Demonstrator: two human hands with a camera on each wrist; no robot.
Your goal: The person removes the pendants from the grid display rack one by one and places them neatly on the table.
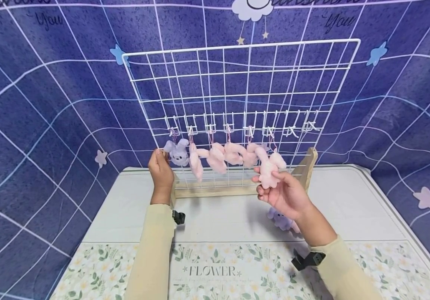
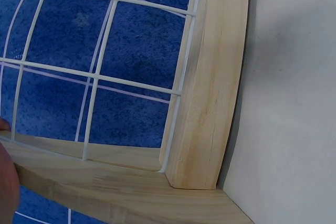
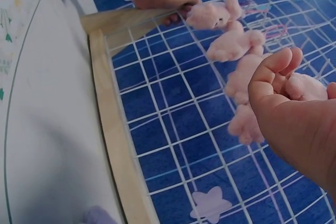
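- White wire grid rack, upright in a pale wooden stand gripped by the left hand between eight and nine o'clock in the head view.
- Fuzzy lavender long-eared plush charm, hanging at nine o'clock, face outward.
- Fuzzy pink plush charms, hanging in a row beside it.
- Pale pink plush charm at four o'clock, pinched in the right hand.

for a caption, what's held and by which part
Right hand pinches a pink toy by its lower half; left hand grips the wooden stand by its left side.
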